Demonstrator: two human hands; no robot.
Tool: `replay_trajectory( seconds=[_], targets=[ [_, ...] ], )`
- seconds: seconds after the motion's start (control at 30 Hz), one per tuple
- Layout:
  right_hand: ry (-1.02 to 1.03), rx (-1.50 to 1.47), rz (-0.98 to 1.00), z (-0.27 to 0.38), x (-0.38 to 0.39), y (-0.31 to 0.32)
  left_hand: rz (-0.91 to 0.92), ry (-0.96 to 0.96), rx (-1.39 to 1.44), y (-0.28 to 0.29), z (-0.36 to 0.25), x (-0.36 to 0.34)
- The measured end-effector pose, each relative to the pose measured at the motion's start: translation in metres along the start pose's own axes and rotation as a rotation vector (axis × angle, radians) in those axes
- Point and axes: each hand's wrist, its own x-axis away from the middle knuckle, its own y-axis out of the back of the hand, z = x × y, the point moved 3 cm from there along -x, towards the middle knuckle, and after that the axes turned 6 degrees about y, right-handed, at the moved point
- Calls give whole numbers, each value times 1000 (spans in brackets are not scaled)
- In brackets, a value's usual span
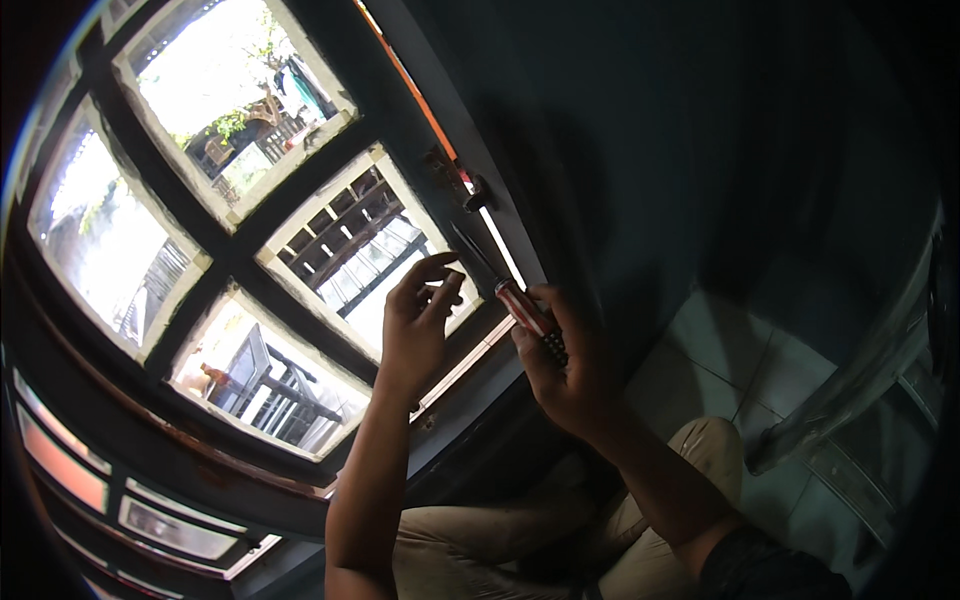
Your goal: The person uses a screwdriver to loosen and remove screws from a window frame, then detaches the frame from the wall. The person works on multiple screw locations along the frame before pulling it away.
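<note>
My right hand is closed around the red-and-white handle of a screwdriver. Its thin dark shaft points up and left toward the edge of the dark window frame. Just left of the shaft, my left hand is raised in front of a lower pane. The thumb and fingers there are bent toward each other, and whatever lies between them is too small to make out. Above both hands a dark metal latch sits on the frame's edge, beside a narrow bright gap.
Several glass panes with pale, rough borders fill the left side, with a railing outside. A dark wall rises at the right. Below it are light floor tiles and a pale curved object. My bent legs are underneath.
</note>
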Motion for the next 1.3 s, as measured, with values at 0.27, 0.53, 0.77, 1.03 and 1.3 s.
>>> replay_trajectory(
  seconds=[0.27, 0.53, 0.77, 1.03, 1.3],
  targets=[
    [11, 117, 102, 47, -32, -28, -161, -5, -7, 30, 6, 11],
    [-6, 270, -78, 5, -63, -95, -811, -415, -467, 120, 1, 65],
    [50, 413, -120, -12, -64, -120, -489, -78, -142, 93, 10, 74],
    [13, 328, -92, 8, -71, -129, 172, 267, 712, 30, 1, -16],
    [313, 374, -131, 32, -50, -104, 36, -106, 101, 29, -11, -43]
  ],
)
